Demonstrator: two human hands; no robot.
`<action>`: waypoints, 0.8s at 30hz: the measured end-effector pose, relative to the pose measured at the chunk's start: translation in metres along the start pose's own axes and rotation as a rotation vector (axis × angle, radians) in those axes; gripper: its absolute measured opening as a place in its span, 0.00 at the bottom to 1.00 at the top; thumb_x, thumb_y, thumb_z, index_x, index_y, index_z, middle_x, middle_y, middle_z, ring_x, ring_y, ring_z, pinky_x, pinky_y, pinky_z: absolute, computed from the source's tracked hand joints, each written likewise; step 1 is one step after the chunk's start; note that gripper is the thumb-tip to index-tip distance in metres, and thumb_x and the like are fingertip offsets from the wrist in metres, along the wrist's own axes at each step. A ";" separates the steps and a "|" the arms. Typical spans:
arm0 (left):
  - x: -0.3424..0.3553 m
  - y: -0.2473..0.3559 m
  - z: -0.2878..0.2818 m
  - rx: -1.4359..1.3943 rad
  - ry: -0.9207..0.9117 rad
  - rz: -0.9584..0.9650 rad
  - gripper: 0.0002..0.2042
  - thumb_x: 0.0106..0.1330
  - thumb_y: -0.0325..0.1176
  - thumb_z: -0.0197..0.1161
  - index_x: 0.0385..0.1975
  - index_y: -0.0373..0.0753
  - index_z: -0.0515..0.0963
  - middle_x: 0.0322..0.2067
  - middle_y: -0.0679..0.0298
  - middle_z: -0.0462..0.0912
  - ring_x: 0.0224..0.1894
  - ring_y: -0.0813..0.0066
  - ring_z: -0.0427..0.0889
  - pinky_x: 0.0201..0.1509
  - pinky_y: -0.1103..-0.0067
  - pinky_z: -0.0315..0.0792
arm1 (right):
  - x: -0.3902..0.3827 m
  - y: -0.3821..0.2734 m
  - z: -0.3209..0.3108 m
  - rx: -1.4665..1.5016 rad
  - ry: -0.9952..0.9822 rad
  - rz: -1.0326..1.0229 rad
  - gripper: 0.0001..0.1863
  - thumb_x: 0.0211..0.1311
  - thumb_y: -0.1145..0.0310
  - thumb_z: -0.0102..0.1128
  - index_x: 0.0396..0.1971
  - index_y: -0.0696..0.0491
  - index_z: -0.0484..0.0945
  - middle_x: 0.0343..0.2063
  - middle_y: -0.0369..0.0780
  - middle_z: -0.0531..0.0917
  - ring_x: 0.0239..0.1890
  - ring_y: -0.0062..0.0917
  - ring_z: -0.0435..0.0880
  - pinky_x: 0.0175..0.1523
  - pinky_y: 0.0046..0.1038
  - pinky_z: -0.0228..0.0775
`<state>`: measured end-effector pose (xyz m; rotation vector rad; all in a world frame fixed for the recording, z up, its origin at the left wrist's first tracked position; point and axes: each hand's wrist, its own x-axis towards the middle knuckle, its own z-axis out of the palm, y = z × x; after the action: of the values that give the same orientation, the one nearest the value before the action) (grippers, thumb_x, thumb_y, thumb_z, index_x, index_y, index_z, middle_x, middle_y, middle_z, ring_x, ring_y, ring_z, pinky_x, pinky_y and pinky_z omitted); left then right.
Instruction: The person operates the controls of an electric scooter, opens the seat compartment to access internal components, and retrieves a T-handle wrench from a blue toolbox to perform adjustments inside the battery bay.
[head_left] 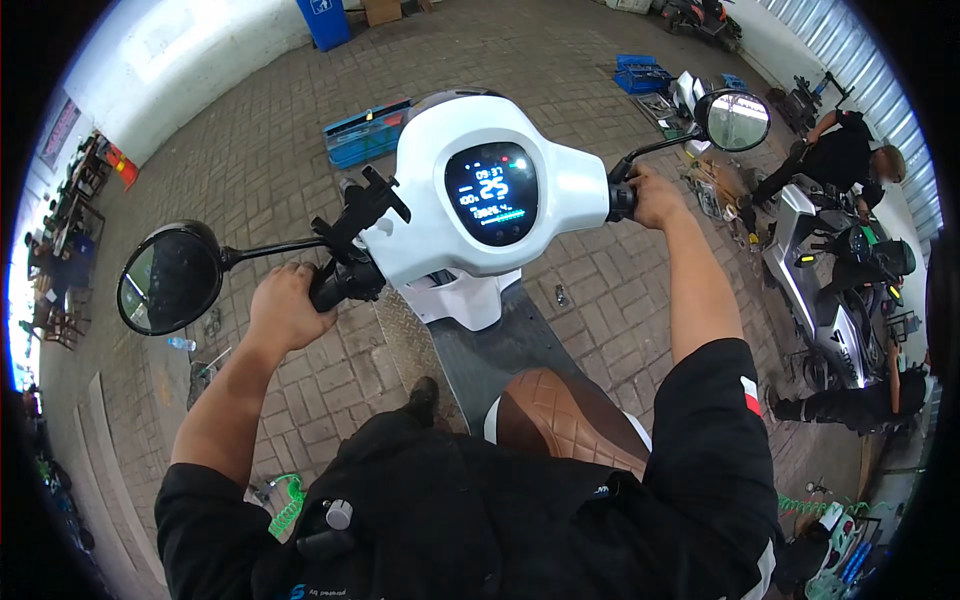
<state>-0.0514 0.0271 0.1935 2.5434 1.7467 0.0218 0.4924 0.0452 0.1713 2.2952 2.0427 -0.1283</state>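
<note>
A white electric scooter's front cowl (410, 240) stands in front of me, with a lit oval digital display (490, 195) in its middle. My left hand (285, 305) is closed round the outer end of the left handlebar grip (328, 288), its fingers over the front. On the other side my right hand (657, 197) wraps the right handlebar grip, which its fingers mostly hide. A black phone holder (372, 205) is fixed beside the left grip. Round mirrors reach out at the left (170, 278) and right (738, 120). Below me is a brown quilted seat (560, 415).
Blue toolboxes (365, 135) sit on the brick paving ahead. At the right, a person in black (845, 150) is near a parked silver scooter (815, 290), and another person (880, 395) is closer to me. Green coiled hose (288, 508) lies at lower left.
</note>
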 end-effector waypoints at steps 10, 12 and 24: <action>-0.001 0.001 0.000 0.031 -0.002 -0.021 0.31 0.47 0.44 0.71 0.51 0.35 0.75 0.46 0.51 0.79 0.54 0.53 0.76 0.58 0.67 0.71 | 0.003 0.005 0.007 -0.033 -0.038 0.010 0.20 0.53 0.58 0.65 0.48 0.44 0.83 0.57 0.38 0.74 0.58 0.32 0.75 0.62 0.32 0.70; -0.002 0.005 0.000 0.020 0.005 -0.052 0.35 0.47 0.45 0.70 0.57 0.35 0.72 0.50 0.50 0.77 0.57 0.52 0.74 0.61 0.66 0.70 | 0.006 0.012 0.014 -0.014 -0.030 0.017 0.22 0.51 0.57 0.66 0.49 0.44 0.82 0.60 0.39 0.72 0.61 0.32 0.73 0.63 0.32 0.68; 0.005 -0.001 0.010 -0.010 0.008 -0.045 0.42 0.48 0.47 0.69 0.65 0.36 0.65 0.61 0.45 0.70 0.65 0.46 0.67 0.69 0.60 0.61 | 0.023 0.028 0.011 -0.027 -0.199 -0.108 0.26 0.46 0.60 0.69 0.51 0.42 0.82 0.67 0.45 0.66 0.65 0.38 0.70 0.67 0.34 0.64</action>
<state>-0.0499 0.0319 0.1838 2.4997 1.8021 0.0386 0.5224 0.0639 0.1578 2.0631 2.0526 -0.3185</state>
